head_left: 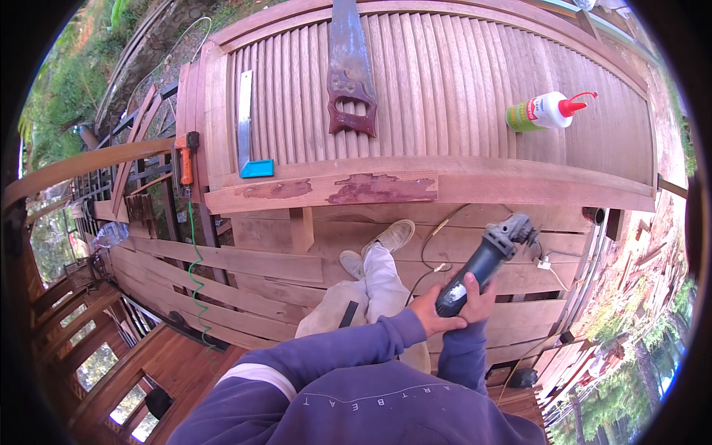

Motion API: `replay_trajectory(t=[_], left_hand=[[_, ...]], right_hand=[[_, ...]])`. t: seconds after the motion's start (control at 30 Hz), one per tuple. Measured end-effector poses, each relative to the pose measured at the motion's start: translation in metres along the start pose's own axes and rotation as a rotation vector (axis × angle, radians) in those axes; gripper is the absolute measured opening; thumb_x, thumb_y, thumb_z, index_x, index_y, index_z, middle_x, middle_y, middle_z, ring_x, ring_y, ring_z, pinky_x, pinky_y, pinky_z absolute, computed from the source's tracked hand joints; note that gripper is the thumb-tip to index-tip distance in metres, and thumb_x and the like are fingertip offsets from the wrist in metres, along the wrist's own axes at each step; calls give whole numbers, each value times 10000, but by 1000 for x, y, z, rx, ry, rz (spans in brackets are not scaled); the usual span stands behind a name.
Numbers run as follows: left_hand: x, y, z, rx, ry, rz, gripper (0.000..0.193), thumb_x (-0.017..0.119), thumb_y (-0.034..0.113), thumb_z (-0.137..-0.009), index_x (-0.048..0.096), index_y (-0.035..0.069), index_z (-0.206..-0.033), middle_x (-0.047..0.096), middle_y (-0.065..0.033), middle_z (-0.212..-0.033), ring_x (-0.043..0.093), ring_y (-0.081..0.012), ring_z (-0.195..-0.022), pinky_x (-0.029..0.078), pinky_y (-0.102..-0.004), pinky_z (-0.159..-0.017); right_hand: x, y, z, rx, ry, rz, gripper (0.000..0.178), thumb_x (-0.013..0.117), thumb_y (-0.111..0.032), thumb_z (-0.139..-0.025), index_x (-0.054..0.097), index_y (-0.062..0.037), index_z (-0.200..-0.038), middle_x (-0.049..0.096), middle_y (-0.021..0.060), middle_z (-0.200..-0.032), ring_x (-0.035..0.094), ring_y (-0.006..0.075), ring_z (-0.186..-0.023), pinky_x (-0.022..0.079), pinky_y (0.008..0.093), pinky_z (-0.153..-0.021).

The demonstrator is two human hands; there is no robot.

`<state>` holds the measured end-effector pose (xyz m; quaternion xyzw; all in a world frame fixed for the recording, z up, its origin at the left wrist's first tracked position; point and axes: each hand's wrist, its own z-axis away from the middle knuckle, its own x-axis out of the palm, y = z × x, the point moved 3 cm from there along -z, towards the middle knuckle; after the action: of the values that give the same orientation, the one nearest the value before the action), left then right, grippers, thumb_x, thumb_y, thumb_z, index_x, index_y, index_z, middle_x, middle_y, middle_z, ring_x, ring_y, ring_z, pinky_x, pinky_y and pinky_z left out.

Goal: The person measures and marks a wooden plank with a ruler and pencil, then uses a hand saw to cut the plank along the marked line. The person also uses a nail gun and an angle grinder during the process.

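Left hand (431, 313) and right hand (479, 300) curl round the grinder (480, 268), presumably sharing its weight and pointing its head (508, 231) outward

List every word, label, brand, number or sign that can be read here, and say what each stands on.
Purple top: white capitals, upside down in view; legible, but not copied here.
White bottle: printed green-and-red label, not copied; small print too blurred.
Grinder: pale patch on its dark body; no text can be made out.
Square: any markings are too small to read.
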<state>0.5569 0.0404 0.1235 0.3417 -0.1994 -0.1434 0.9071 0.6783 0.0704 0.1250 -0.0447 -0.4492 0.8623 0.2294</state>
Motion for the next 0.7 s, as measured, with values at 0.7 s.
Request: replay_trajectory(t=[0.7], left_hand=[[10,-39,96,-19,247,39,768,792,332,-706,445,-6,-1302,660,-169,-982,670,-262,-889,527,-360,-802]], right_hand=[[2,47,46,343,-522,-235,760,357,-685,-934,507,3,-1220,622,159,-1022,627,288,-883,528,426,-789]])
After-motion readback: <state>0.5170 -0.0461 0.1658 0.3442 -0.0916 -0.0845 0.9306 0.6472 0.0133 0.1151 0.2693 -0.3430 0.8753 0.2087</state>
